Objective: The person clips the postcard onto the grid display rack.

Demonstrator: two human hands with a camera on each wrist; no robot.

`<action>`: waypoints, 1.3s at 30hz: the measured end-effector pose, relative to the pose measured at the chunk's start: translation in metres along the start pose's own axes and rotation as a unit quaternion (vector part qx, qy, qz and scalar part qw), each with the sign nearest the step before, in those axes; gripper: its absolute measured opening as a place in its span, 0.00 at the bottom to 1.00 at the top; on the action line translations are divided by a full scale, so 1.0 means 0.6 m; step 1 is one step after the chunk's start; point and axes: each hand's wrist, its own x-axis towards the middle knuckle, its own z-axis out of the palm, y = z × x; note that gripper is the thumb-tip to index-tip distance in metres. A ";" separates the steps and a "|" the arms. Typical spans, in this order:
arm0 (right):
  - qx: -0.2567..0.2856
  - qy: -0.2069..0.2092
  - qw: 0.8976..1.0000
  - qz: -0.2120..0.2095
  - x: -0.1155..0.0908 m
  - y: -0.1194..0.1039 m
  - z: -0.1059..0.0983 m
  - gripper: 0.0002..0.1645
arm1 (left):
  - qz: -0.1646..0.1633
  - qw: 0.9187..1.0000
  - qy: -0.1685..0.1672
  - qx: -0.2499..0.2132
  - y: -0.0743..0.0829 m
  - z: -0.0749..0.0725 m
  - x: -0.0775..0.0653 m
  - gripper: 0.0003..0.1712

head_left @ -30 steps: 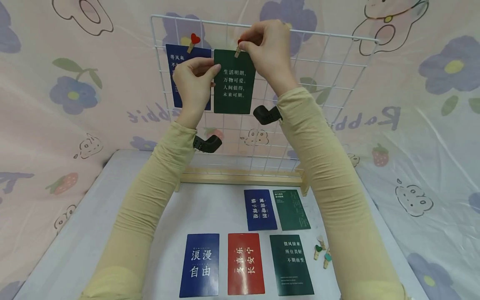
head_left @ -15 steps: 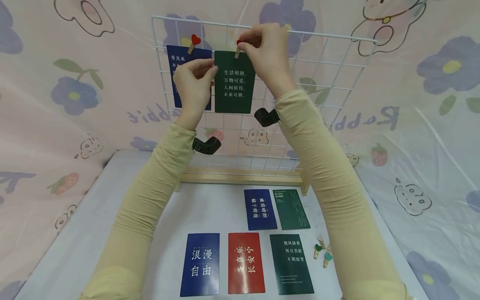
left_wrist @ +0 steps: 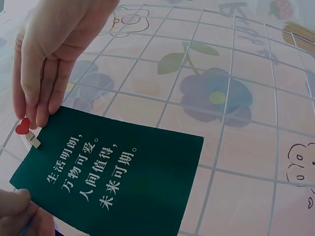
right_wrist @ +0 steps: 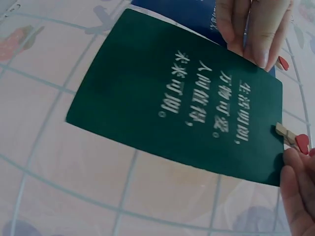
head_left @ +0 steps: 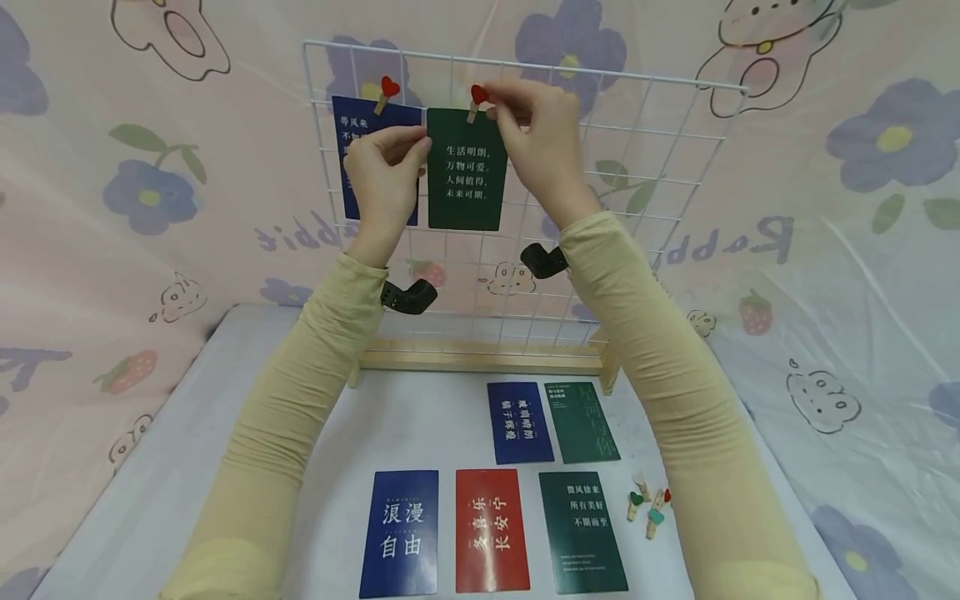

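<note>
A green card (head_left: 467, 183) with white writing hangs upright against the white wire grid, its top held by a small wooden clip (left_wrist: 32, 139) with a red heart. My left hand (head_left: 384, 179) pinches the card's left edge, thumb in front. Just right of the clip, my right hand (head_left: 542, 137) has its fingertips at the card's upper right corner; in the left wrist view its fingers extend beside the heart, which is fully visible. Left of the green card hangs a blue card (head_left: 352, 187) under another red-heart clip (head_left: 386, 93), partly hidden by my left hand.
The wire grid (head_left: 637, 137) stands in a wooden base (head_left: 480, 360). On the white table lie blue cards (head_left: 399, 533) (head_left: 521, 423), a red card (head_left: 492, 529) and green cards (head_left: 583, 533) (head_left: 582, 422). Several loose clips (head_left: 649, 510) lie by my right sleeve.
My right hand has shifted slightly right and down from the clip, so its red heart now shows whole. My left hand stays at the green card's left edge.
</note>
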 end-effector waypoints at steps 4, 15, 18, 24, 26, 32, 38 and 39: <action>0.029 0.023 0.999 -0.011 -0.009 0.009 0.002 0.12 | 0.007 1.000 -0.002 -0.006 -0.003 0.000 0.000 0.10; 0.083 0.045 0.994 -0.056 -0.047 0.010 0.012 0.10 | 0.004 0.999 -0.007 -0.034 -0.015 -0.008 0.000 0.10; 0.093 0.038 0.993 -0.064 -0.063 -0.009 0.006 0.10 | -0.001 0.999 -0.010 -0.050 -0.018 -0.010 -0.003 0.09; 0.130 -0.008 0.991 0.005 -0.078 0.008 0.013 0.11 | 0.001 0.997 -0.019 -0.071 -0.016 -0.017 -0.011 0.09; 0.147 -0.025 0.988 0.027 -0.082 0.022 0.017 0.12 | -0.009 0.997 -0.024 -0.078 -0.004 -0.023 -0.018 0.09; 0.198 -0.050 0.977 0.059 -0.101 0.040 0.019 0.15 | -0.037 0.991 -0.054 -0.113 -0.014 -0.028 -0.029 0.09; 0.230 -0.066 0.969 0.063 -0.121 0.078 0.025 0.16 | -0.060 0.984 -0.111 -0.126 -0.026 -0.030 -0.055 0.12; 0.235 -0.071 0.967 0.069 -0.126 0.079 0.024 0.16 | -0.062 0.984 -0.119 -0.120 -0.028 -0.031 -0.061 0.13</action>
